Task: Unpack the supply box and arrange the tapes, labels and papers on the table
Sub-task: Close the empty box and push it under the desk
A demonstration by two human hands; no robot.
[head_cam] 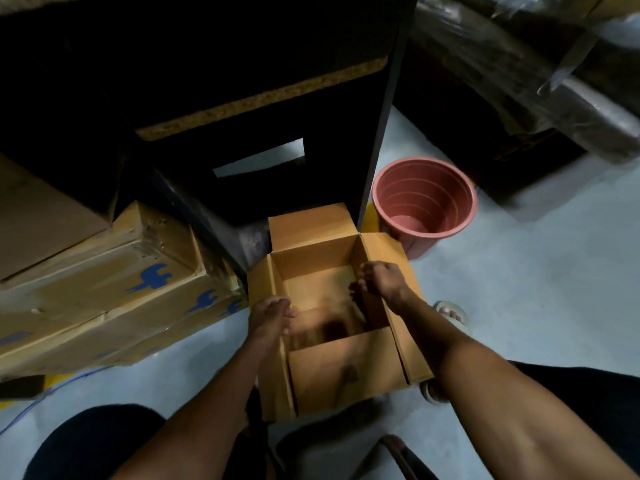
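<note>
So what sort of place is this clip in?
Probably a storeroom or packing area: taped cartons stacked on the floor, wrapped bundles at the back, and an open cardboard box beside a pink bucket.

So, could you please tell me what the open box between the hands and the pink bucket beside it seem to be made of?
The open box looks like plain brown cardboard with a matte finish: folded flaps, creased edges, no gloss. The pink bucket looks like moulded plastic, smooth with a slight sheen; stepped rings run round its inner wall. Dim light leaves the finer surface texture of both uncertain.
</note>
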